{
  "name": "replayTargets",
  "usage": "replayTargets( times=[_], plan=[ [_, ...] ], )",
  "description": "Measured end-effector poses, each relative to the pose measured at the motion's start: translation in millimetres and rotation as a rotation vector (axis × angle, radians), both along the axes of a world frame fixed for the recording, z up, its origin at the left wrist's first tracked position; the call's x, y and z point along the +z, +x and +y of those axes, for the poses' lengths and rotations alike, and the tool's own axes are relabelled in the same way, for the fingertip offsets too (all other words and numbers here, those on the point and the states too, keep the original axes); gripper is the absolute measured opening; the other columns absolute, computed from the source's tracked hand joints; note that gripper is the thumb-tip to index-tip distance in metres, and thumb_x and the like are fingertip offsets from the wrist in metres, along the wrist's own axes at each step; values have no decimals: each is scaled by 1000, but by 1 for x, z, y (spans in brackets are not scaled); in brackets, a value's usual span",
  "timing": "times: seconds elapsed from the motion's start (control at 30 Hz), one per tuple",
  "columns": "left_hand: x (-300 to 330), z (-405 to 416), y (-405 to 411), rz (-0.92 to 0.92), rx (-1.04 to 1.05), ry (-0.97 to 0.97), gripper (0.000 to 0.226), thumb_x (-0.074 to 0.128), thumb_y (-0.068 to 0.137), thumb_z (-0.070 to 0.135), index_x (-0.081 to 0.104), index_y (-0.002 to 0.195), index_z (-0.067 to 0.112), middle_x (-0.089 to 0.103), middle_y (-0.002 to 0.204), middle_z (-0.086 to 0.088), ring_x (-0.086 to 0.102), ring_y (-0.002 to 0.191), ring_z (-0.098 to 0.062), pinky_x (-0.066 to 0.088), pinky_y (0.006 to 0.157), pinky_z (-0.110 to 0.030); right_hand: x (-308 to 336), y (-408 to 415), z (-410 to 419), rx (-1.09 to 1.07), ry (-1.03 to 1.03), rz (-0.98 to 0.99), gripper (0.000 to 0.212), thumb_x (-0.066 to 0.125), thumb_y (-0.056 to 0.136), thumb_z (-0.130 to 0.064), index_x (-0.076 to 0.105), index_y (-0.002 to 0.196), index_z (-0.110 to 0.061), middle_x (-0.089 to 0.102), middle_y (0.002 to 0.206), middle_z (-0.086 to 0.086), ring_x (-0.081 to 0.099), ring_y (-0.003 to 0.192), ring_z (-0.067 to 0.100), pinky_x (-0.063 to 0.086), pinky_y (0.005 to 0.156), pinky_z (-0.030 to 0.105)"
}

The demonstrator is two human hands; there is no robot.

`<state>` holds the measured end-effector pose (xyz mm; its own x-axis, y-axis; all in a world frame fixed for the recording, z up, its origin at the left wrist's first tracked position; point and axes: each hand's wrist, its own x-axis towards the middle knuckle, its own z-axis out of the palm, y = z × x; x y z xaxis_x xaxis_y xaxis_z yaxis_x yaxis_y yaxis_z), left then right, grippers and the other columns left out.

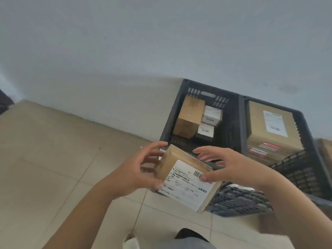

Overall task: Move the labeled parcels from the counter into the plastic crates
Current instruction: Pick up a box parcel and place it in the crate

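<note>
A brown cardboard parcel (186,178) with a white shipping label is held tilted in the air over the near rim of a dark plastic crate (172,119). My left hand (140,169) grips its left end, thumb on the label's lower corner. My right hand (226,166) holds its right end, thumb pressed on the label by the barcode, fingers spread over the far edge. Inside that crate lie a brown box (188,117) and two small white boxes (211,115). A second dark crate (303,159) to the right holds a stack of labelled brown parcels (269,126).
Both crates stand on a beige tiled floor (53,159) against a pale wall (125,51). Another brown box (326,153) shows at the far right edge. My shoe (130,239) and trouser leg are at the bottom centre. A dark object (4,102) sits at the left edge.
</note>
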<state>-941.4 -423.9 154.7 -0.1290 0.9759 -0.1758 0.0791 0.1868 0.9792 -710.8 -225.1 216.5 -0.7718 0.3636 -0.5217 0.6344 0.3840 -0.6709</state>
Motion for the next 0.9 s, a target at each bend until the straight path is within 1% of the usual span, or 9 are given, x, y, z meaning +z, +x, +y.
replayTargets(
  times=[0.1, 0.2, 0.33, 0.4, 0.5, 0.57, 0.63, 0.73, 0.9],
  plan=[
    [5, 39, -13, 36, -145, 28, 91, 91, 62, 36, 48, 140, 56, 60, 134, 19, 59, 128, -16, 52, 106, -42, 8, -4, 11, -60, 72, -30, 67, 85, 80, -48, 44, 132, -57, 58, 126, -32, 51, 110, -22, 39, 87, 10],
    [11, 77, -17, 103, -269, 55, 87, 87, 66, 36, 47, 142, 55, 60, 134, 20, 57, 130, -13, 51, 106, -37, 9, -3, 30, -100, 52, -76, 65, 87, 78, -42, 47, 127, -57, 62, 118, -34, 54, 106, -19, 41, 83, 12],
    [6, 123, -21, 157, -373, -15, 86, 83, 72, 44, 39, 143, 64, 47, 147, 31, 43, 139, 3, 39, 116, -32, -2, 1, 56, -163, 71, -89, 72, 89, 73, -38, 50, 131, -52, 60, 120, -30, 57, 110, -5, 45, 87, 18],
    [-1, 155, -23, 189, -247, -52, 78, 80, 75, 49, 39, 139, 67, 39, 151, 34, 36, 141, 6, 31, 118, -31, -11, 3, 82, -212, 141, -102, 80, 90, 73, -37, 45, 139, -46, 55, 130, -25, 55, 116, 2, 46, 92, 22],
    [-28, 204, -26, 378, 82, -122, 64, 75, 92, 34, 40, 143, 50, 41, 151, 21, 38, 143, -9, 32, 119, -40, -34, 1, 135, -285, 376, -179, 96, 89, 74, -39, 35, 153, -33, 46, 144, -9, 42, 131, 19, 44, 105, 40],
    [-50, 232, -33, 587, 191, -206, 71, 72, 95, 34, 34, 155, 35, 37, 161, 8, 33, 150, -20, 30, 123, -47, -59, -10, 175, -311, 489, -222, 96, 87, 76, -39, 32, 155, -29, 43, 149, -2, 37, 135, 26, 44, 106, 45],
    [-74, 256, -41, 732, 240, -263, 79, 71, 95, 36, 27, 160, 29, 32, 166, -2, 29, 153, -26, 28, 125, -53, -92, -28, 212, -280, 551, -281, 93, 85, 77, -37, 32, 153, -25, 41, 149, 4, 37, 136, 30, 46, 106, 47],
    [-103, 276, -46, 819, 294, -391, 90, 70, 94, 37, 14, 163, 29, 20, 170, -10, 19, 156, -33, 20, 126, -56, -146, -56, 255, -167, 583, -398, 86, 79, 82, -29, 32, 153, -19, 41, 150, 10, 37, 139, 36, 43, 111, 51],
    [-132, 283, -41, 939, 318, -505, 97, 70, 90, 46, 8, 162, 27, 27, 166, -14, 30, 151, -37, 27, 121, -62, -215, -78, 310, -39, 605, -521, 77, 75, 84, -21, 36, 150, -11, 43, 149, 18, 37, 139, 42, 39, 112, 57]
  ],
)
